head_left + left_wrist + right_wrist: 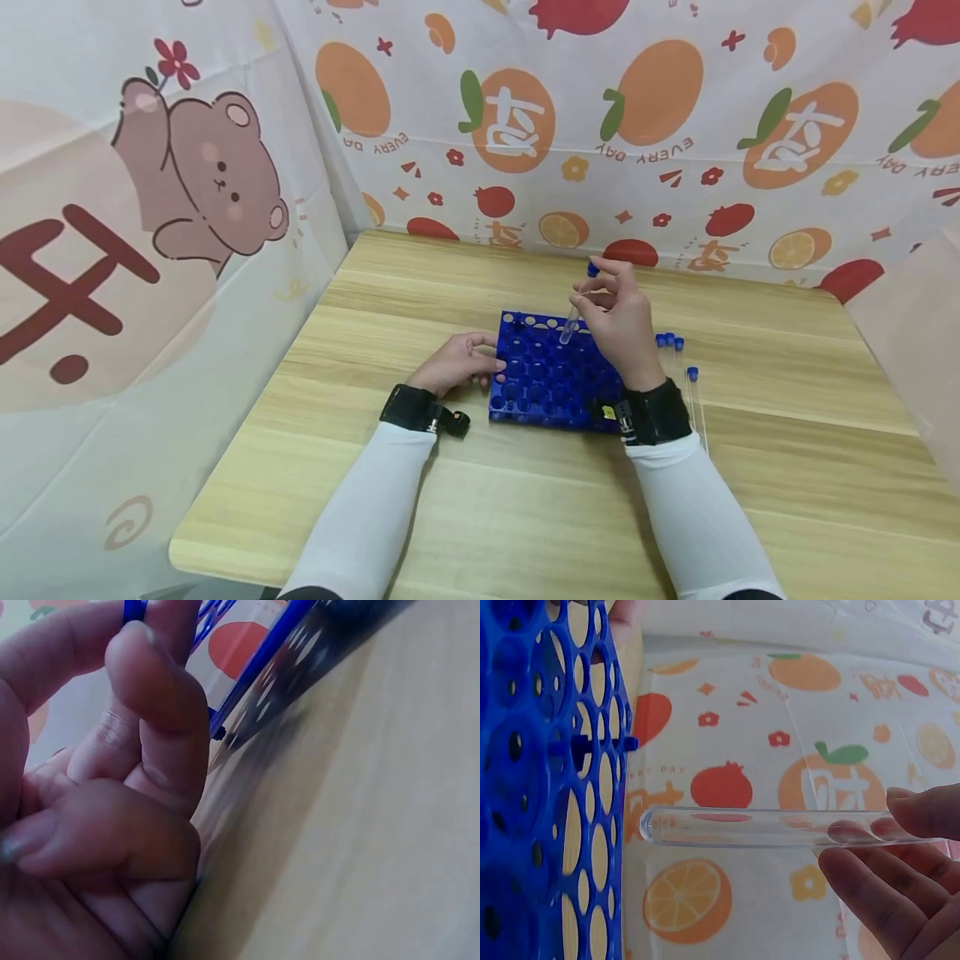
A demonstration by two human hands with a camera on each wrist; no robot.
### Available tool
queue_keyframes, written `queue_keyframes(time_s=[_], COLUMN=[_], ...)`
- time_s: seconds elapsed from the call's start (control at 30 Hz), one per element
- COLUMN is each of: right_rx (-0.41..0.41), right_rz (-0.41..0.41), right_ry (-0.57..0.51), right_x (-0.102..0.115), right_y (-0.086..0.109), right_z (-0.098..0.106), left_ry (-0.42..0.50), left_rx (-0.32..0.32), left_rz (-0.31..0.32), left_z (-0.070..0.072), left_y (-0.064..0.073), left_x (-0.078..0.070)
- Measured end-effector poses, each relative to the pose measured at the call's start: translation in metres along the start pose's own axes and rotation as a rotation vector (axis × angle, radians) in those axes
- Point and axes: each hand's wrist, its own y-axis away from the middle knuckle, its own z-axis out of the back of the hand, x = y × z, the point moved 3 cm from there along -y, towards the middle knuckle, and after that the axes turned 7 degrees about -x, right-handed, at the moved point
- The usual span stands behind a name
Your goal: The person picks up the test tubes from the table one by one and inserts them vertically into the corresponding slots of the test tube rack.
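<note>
My right hand (624, 321) pinches a clear test tube (569, 327) with a blue cap (592, 270) near its capped end. The tube tilts, its rounded bottom hanging over the back part of a blue test tube rack (551, 414). In the right wrist view, the tube (735, 827) looks clear, its rounded end apart from the rack's holed face (525, 802). At the rack's left edge, my left hand (453, 363) grips the frame between thumb and fingers. Up close, the left wrist view shows the thumb (146, 671) at a blue strip of the rack.
Several blue-capped test tubes (693, 392) lie on the wooden table (480, 508) right of the rack, partly hidden by the right forearm. A fruit-print cloth (570, 108) hangs behind the table, and a bear-print cloth (217, 175) hangs along the left side.
</note>
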Motion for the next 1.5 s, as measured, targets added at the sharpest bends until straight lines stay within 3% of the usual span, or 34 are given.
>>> queue_keyframes(time_s=[0.3, 0.67, 1.13, 1.5], right_rx=[0.053, 0.073, 0.110, 0.193], right_rz=[0.052, 0.051, 0.034, 0.054], right_ry=[0.052, 0.058, 0.078, 0.147], right_x=[0.006, 0.001, 0.000, 0.000], right_y=[-0.017, -0.031, -0.036, -0.037], right_z=[-0.027, -0.055, -0.074, -0.084], left_ry=[-0.023, -0.046, -0.053, -0.059], left_rx=[-0.010, -0.008, -0.002, -0.013], left_rz=[-0.008, -0.006, 0.006, 0.014], left_z=[-0.003, -0.004, -0.004, -0.003], left_y=[-0.002, -0.003, -0.001, -0.002], left_x=[0.000, -0.002, -0.003, -0.004])
